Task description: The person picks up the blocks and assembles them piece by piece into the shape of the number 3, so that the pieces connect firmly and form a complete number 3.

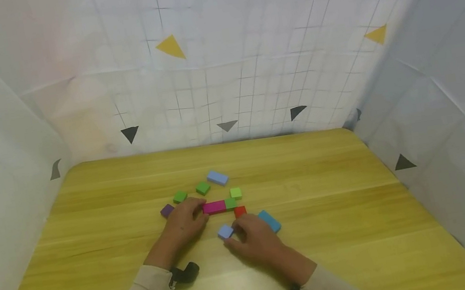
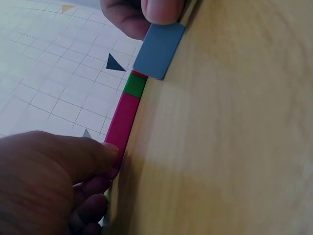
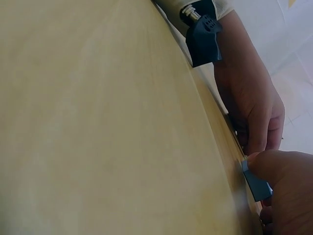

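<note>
My left hand [image 1: 184, 222] pinches the left end of a magenta block [image 1: 214, 207], thumb on the near side in the left wrist view. Against the magenta block's right end sits a green block [image 1: 230, 203], making one straight row. My right hand [image 1: 256, 240] holds a small pale blue block [image 1: 225, 232] between thumb and fingers, nearer to me than the row. That block [image 2: 159, 51] shows its broad face in the left wrist view. A red block [image 1: 240, 211] lies just beyond the right hand, partly covered by it.
A light green block [image 1: 235, 193] lies behind the row. Farther back are two green blocks [image 1: 180, 197] and a longer pale blue block [image 1: 217, 178]. A purple block [image 1: 167, 210] is partly behind the left hand; a bright blue block [image 1: 270, 221] lies right of the right hand.
</note>
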Motion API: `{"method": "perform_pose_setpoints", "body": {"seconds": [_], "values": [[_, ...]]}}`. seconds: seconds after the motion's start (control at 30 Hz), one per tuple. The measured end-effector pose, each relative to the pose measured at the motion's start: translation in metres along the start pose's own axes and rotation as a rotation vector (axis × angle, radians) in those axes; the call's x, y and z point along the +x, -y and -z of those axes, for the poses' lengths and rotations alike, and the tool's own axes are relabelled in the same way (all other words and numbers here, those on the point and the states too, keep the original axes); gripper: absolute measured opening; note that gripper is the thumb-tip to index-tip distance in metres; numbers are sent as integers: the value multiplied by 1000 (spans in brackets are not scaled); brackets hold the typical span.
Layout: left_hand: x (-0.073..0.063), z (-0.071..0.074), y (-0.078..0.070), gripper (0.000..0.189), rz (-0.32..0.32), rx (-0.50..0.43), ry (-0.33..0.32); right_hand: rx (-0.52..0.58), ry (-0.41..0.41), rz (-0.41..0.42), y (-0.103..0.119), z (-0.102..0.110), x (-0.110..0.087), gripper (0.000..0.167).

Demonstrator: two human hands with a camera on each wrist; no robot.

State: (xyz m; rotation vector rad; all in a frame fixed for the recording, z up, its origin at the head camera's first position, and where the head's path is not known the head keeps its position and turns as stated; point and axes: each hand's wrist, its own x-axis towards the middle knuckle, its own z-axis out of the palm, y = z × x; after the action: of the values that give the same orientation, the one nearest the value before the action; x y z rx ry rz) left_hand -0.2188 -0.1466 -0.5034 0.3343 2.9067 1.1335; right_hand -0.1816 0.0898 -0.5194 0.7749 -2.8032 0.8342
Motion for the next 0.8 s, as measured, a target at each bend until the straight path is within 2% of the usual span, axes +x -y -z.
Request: {"method": "perform_pose_setpoints", "body": {"seconds": [0.33,0.57,0.8], "values": [[0,-1,-1,45,3,-1,7,2,-8,21,-3,4,-1,32],[1,-1,-1,45,5,-2,5,14,-10,-25,-12,5,-3,33],[0,2,-3,45,0,-4,-2,16,-23,-15,-16,9,-5,36]]}}
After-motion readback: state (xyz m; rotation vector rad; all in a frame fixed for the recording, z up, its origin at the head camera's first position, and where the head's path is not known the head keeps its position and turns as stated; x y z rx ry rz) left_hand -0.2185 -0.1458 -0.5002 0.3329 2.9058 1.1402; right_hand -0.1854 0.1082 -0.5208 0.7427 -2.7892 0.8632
